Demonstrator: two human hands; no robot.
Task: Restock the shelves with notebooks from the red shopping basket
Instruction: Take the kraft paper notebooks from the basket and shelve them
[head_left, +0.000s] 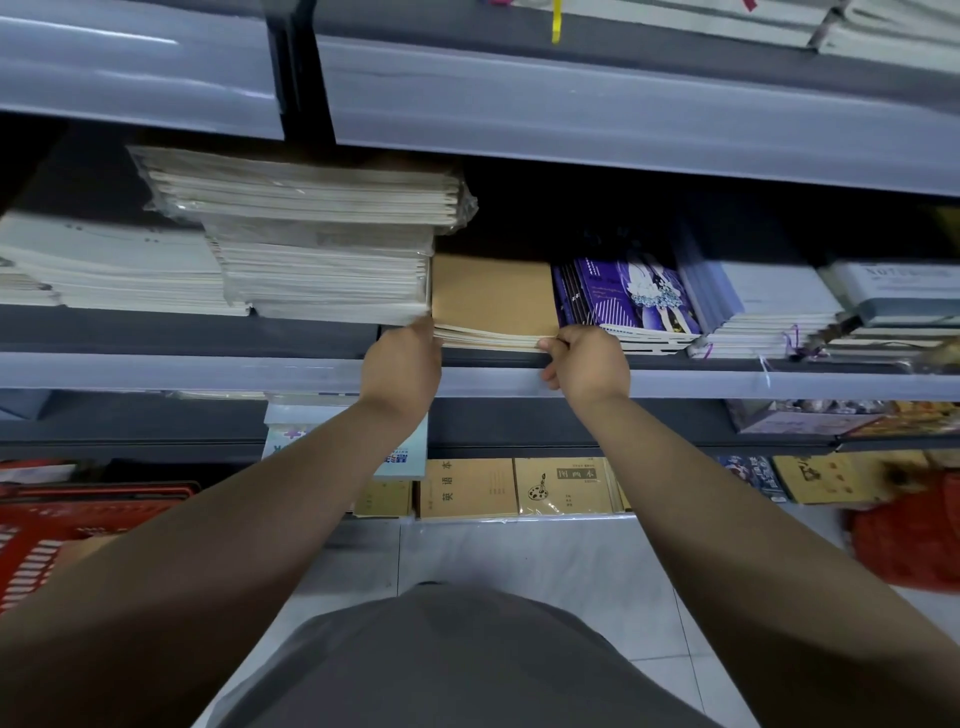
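Kraft-brown notebooks (491, 306) | flat stack | hands seemingly gripping front corners

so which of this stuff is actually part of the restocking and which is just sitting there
Part of the job:
- brown notebooks, a stack on the middle shelf
- left hand and right hand, gripping the stack's front corners
- red shopping basket, lower left

Just there:
- wrapped white stacks to the left
- purple notebooks to the right
- tan exercise books on the bottom shelf
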